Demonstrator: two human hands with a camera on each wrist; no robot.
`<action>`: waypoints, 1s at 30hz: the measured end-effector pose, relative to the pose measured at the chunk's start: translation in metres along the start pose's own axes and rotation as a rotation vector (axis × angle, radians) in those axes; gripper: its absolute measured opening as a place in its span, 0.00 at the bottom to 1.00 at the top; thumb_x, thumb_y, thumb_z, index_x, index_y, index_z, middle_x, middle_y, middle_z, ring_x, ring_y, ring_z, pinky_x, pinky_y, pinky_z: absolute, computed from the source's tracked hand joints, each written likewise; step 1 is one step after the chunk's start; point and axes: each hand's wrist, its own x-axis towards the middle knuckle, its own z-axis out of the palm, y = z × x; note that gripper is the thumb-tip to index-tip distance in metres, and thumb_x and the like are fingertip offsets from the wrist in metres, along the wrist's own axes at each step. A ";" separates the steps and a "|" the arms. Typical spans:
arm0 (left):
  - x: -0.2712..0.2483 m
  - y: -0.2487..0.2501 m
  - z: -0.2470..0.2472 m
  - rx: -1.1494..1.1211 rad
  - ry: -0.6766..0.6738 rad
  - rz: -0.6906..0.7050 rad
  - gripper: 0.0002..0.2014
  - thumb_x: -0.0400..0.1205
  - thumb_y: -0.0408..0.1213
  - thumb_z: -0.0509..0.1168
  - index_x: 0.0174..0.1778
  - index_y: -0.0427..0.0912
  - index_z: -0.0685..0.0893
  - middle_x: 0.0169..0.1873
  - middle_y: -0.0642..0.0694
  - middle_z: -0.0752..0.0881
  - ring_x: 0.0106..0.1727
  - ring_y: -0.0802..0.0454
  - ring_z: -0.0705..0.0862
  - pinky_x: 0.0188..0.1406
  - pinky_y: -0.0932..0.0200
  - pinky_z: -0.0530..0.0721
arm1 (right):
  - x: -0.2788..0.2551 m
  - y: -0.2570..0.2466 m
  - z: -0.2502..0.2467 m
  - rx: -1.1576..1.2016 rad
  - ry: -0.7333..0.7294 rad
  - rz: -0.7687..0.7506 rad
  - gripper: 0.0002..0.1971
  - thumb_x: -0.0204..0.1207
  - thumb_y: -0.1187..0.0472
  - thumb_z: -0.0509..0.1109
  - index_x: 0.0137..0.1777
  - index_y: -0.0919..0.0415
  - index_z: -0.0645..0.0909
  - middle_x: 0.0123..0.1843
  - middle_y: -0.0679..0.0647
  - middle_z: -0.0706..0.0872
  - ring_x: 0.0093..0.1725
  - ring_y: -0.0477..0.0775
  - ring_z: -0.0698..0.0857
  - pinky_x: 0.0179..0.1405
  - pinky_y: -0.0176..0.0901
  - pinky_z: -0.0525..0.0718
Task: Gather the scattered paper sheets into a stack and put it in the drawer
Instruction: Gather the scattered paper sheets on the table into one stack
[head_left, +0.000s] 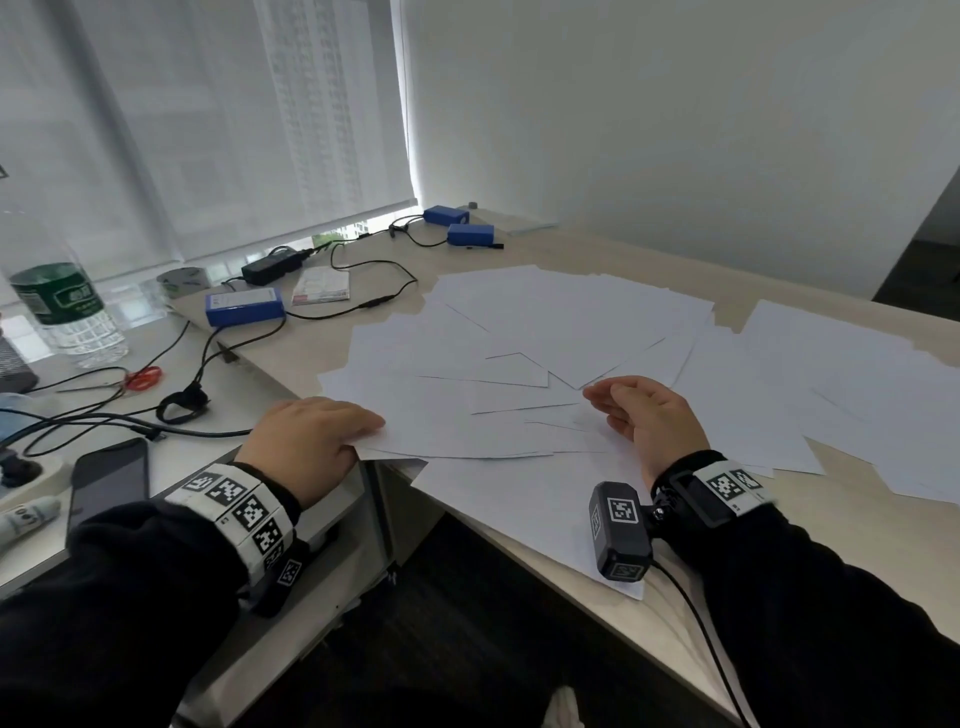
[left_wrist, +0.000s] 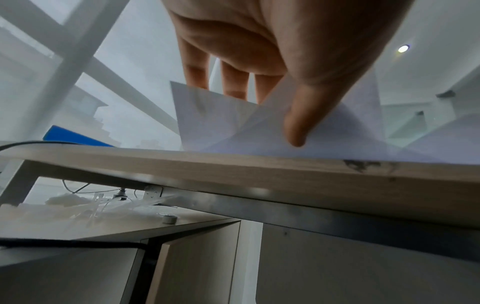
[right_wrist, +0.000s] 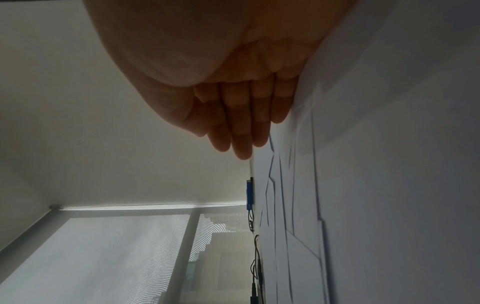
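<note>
Several white paper sheets (head_left: 545, 322) lie fanned and overlapping across the light wooden table (head_left: 857, 545); more sheets (head_left: 852, 379) spread to the right. My left hand (head_left: 311, 436) is at the table's left edge and pinches the corners of a few sheets (left_wrist: 221, 123), with the thumb (left_wrist: 306, 115) under them and the fingers on top. My right hand (head_left: 644, 410) stands on its edge on the papers (right_wrist: 363, 185) in the middle, its fingers (right_wrist: 241, 133) straight and held together, holding nothing. One sheet (head_left: 519, 509) overhangs the near table edge.
A cabinet (left_wrist: 194, 267) stands under the table's left edge. To the left are blue battery packs (head_left: 244, 306), black cables (head_left: 104, 415), a power adapter (head_left: 270, 267), a water bottle (head_left: 67, 312) and a phone (head_left: 109, 483). Two more blue packs (head_left: 457, 223) sit at the back.
</note>
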 end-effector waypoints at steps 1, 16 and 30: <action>0.002 0.003 -0.001 0.025 -0.015 -0.016 0.28 0.70 0.42 0.52 0.61 0.59 0.89 0.60 0.59 0.89 0.65 0.49 0.86 0.62 0.47 0.80 | 0.000 0.000 0.001 -0.008 -0.010 -0.001 0.12 0.83 0.65 0.61 0.52 0.62 0.88 0.51 0.52 0.93 0.60 0.52 0.88 0.69 0.54 0.79; 0.087 0.021 -0.076 -0.223 0.349 -0.123 0.11 0.84 0.42 0.66 0.57 0.58 0.90 0.57 0.51 0.91 0.59 0.44 0.87 0.59 0.46 0.85 | -0.003 -0.006 0.003 -0.100 -0.056 0.015 0.12 0.81 0.60 0.63 0.49 0.54 0.89 0.52 0.45 0.93 0.62 0.43 0.86 0.76 0.54 0.73; 0.099 0.060 -0.171 -0.436 0.648 -0.130 0.15 0.85 0.43 0.58 0.57 0.46 0.89 0.49 0.45 0.89 0.51 0.44 0.84 0.49 0.55 0.78 | -0.002 -0.004 0.002 -0.041 -0.020 0.009 0.10 0.81 0.62 0.64 0.47 0.54 0.88 0.50 0.48 0.94 0.60 0.48 0.88 0.68 0.51 0.78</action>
